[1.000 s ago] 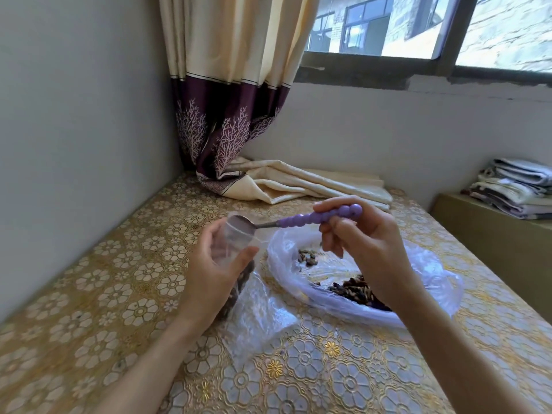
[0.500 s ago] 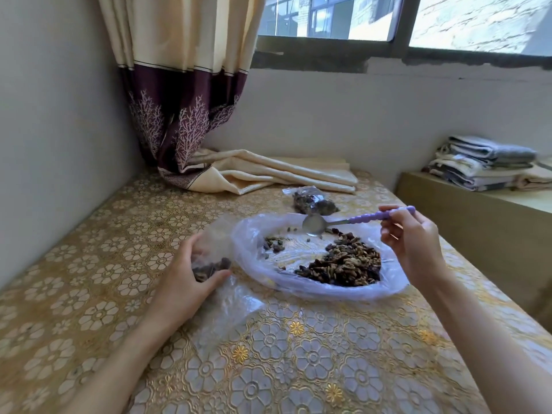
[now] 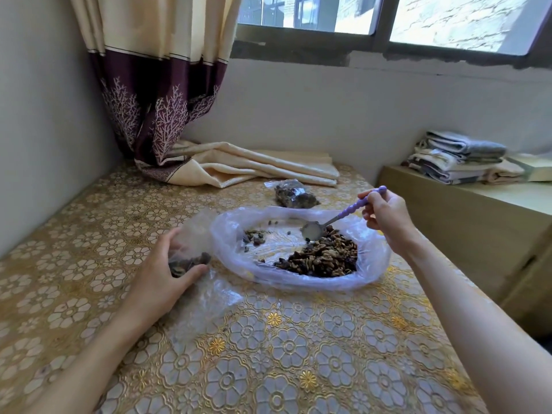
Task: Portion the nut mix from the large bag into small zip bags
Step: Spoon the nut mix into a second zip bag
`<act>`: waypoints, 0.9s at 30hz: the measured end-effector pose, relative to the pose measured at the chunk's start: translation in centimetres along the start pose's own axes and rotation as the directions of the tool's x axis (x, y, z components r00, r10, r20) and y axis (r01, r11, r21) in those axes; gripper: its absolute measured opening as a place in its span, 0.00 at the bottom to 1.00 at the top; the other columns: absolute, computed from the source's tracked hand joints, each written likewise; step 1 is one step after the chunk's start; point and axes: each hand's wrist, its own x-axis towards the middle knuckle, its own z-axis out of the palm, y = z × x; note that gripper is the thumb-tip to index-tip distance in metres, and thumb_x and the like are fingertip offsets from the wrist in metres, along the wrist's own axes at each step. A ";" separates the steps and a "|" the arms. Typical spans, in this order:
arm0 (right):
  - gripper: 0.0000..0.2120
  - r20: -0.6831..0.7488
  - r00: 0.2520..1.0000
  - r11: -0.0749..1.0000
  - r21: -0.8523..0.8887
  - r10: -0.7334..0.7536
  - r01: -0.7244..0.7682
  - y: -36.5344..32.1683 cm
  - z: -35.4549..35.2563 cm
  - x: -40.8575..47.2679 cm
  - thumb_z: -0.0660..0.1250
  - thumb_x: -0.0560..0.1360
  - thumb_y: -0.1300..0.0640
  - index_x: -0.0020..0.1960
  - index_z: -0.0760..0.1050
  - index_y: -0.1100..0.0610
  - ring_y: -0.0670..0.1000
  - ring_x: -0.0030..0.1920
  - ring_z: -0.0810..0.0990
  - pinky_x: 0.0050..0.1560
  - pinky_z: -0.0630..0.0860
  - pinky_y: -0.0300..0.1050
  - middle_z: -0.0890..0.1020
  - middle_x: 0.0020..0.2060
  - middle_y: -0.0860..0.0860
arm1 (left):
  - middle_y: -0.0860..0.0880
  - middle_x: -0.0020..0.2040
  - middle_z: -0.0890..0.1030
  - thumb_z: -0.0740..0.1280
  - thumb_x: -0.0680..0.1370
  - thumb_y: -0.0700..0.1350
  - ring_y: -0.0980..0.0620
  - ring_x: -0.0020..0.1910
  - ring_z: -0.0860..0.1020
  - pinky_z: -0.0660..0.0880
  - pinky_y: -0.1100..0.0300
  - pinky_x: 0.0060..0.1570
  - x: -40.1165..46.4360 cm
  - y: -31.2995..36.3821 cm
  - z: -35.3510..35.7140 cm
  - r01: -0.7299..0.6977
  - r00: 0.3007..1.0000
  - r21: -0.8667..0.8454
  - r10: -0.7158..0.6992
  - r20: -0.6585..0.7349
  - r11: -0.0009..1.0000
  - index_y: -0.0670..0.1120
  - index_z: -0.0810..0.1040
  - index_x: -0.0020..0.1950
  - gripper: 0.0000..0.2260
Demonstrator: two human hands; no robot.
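Two hands busy, left hand curled around small zip bag, right hand pinching purple spoon over nut mix

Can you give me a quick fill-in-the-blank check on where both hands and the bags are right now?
1. The right hand holds the spoon by its ____ handle.
2. The spoon's bowl sits over the nut mix inside the ____ bag.
3. The left hand holds a small zip bag with a ____ nuts in its bottom.
4. A filled small bag lies on the table ____ the large bag, toward the curtain.

Missing words: purple; large; few; behind
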 end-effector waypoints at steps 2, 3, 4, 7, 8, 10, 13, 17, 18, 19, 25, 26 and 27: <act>0.08 0.032 0.999 1.000 -0.002 0.024 -0.024 -0.2 -0.2 0.1 0.57 0.76 0.62 0.42 0.73 0.57 0.46 0.28 0.68 0.22 0.63 0.34 0.73 0.33 0.53 | 0.48 0.59 0.74 0.74 0.68 0.51 0.53 0.52 0.73 0.69 0.58 0.51 0.0 0.1 0.0 0.001 1.000 0.006 -0.001 0.002 1.000 0.52 0.61 0.70 0.34; 0.07 0.047 0.998 0.999 0.005 0.032 -0.033 -0.2 -0.2 0.1 0.57 0.76 0.62 0.42 0.72 0.58 0.46 0.28 0.68 0.22 0.63 0.34 0.72 0.33 0.54 | 0.48 0.60 0.74 0.74 0.68 0.51 0.52 0.53 0.73 0.69 0.57 0.51 0.0 0.1 0.0 0.000 1.000 0.012 0.000 0.003 1.000 0.51 0.61 0.70 0.34; 0.07 0.061 0.997 0.999 0.012 0.038 -0.039 -0.3 -0.3 0.1 0.57 0.76 0.62 0.42 0.72 0.58 0.46 0.27 0.68 0.21 0.62 0.34 0.72 0.32 0.54 | 0.47 0.60 0.73 0.74 0.68 0.51 0.52 0.53 0.73 0.70 0.57 0.51 -0.1 0.2 0.0 0.000 1.000 0.016 0.000 0.005 1.000 0.51 0.61 0.70 0.34; 0.07 0.078 0.996 0.999 -0.001 0.044 -0.044 -0.5 -0.2 0.2 0.57 0.76 0.63 0.42 0.72 0.58 0.45 0.24 0.68 0.20 0.62 0.34 0.74 0.28 0.49 | 0.48 0.60 0.73 0.73 0.69 0.51 0.52 0.52 0.73 0.69 0.58 0.50 -0.1 0.3 0.0 -0.001 1.000 0.026 0.001 0.000 1.000 0.51 0.61 0.71 0.35; 0.08 0.078 0.996 0.999 -0.017 0.044 -0.043 -0.6 -0.1 0.3 0.57 0.76 0.63 0.41 0.72 0.58 0.44 0.23 0.68 0.20 0.62 0.34 0.75 0.26 0.48 | 0.48 0.60 0.73 0.73 0.69 0.51 0.53 0.52 0.72 0.69 0.58 0.50 -0.2 0.3 0.0 -0.005 1.000 0.032 0.005 -0.003 0.999 0.51 0.61 0.71 0.35; 0.08 0.080 0.996 0.998 -0.040 0.047 -0.044 -0.6 0.1 0.4 0.57 0.75 0.63 0.40 0.72 0.59 0.44 0.21 0.67 0.20 0.61 0.34 0.76 0.22 0.46 | 0.49 0.60 0.73 0.74 0.69 0.51 0.54 0.52 0.71 0.68 0.59 0.50 -0.2 0.2 0.0 -0.017 1.000 0.043 0.017 -0.010 0.999 0.51 0.62 0.70 0.34; 0.08 0.107 0.992 0.998 -0.024 0.069 -0.066 -0.3 0.4 0.5 0.58 0.74 0.63 0.38 0.72 0.60 0.44 0.20 0.66 0.20 0.60 0.34 0.75 0.22 0.48 | 0.48 0.61 0.74 0.73 0.68 0.54 0.52 0.53 0.72 0.70 0.56 0.50 -0.2 0.1 0.0 -0.001 1.000 0.054 0.002 -0.029 0.999 0.52 0.62 0.70 0.34; 0.09 0.174 0.979 0.994 -0.049 0.102 -0.095 0.1 0.5 0.4 0.58 0.73 0.63 0.37 0.73 0.60 0.44 0.21 0.64 0.19 0.59 0.34 0.72 0.21 0.47 | 0.48 0.66 0.71 0.70 0.63 0.66 0.46 0.62 0.69 0.67 0.47 0.60 0.0 -0.2 -0.2 0.043 0.999 0.343 -0.045 -0.002 0.938 0.53 0.58 0.72 0.43; 0.09 0.184 0.977 0.994 -0.052 0.105 -0.097 0.2 0.5 0.3 0.58 0.73 0.63 0.36 0.74 0.61 0.45 0.21 0.63 0.19 0.58 0.34 0.71 0.21 0.48 | 0.48 0.67 0.69 0.70 0.62 0.67 0.46 0.64 0.68 0.65 0.47 0.62 0.0 -0.2 -0.3 0.051 0.998 0.363 -0.064 0.023 0.930 0.53 0.57 0.73 0.44; 0.09 0.195 0.975 0.994 -0.050 0.107 -0.099 0.2 0.5 0.2 0.58 0.72 0.63 0.35 0.74 0.61 0.45 0.21 0.63 0.19 0.57 0.34 0.70 0.21 0.49 | 0.48 0.68 0.69 0.71 0.62 0.66 0.45 0.64 0.67 0.65 0.47 0.62 0.0 -0.2 -0.4 0.057 0.996 0.356 -0.076 0.041 0.933 0.53 0.56 0.73 0.45; 0.11 0.159 0.974 0.987 -0.050 0.159 -0.153 0.2 1.1 -0.5 0.58 0.72 0.64 0.34 0.75 0.63 0.46 0.17 0.67 0.17 0.59 0.32 0.74 0.21 0.53 | 0.49 0.59 0.73 0.72 0.71 0.48 0.54 0.54 0.69 0.68 0.63 0.55 -0.7 1.1 -0.2 -0.095 0.995 0.172 0.094 0.009 0.980 0.48 0.64 0.70 0.30; 0.11 0.143 0.975 0.986 -0.036 0.168 -0.165 0.3 1.1 -0.5 0.58 0.73 0.64 0.34 0.74 0.64 0.46 0.17 0.67 0.17 0.59 0.32 0.74 0.22 0.54 | 0.51 0.56 0.73 0.72 0.71 0.46 0.56 0.51 0.69 0.67 0.68 0.50 -0.7 1.4 -0.2 -0.122 0.992 0.142 0.123 0.000 0.982 0.49 0.65 0.69 0.29; 0.11 0.129 0.975 0.984 -0.018 0.179 -0.178 0.3 1.1 -0.6 0.58 0.73 0.64 0.34 0.74 0.64 0.46 0.17 0.67 0.17 0.59 0.32 0.74 0.22 0.54 | 0.53 0.52 0.73 0.73 0.71 0.45 0.58 0.48 0.70 0.67 0.71 0.45 -0.7 1.7 -0.2 -0.142 0.990 0.117 0.143 -0.005 0.983 0.49 0.65 0.68 0.28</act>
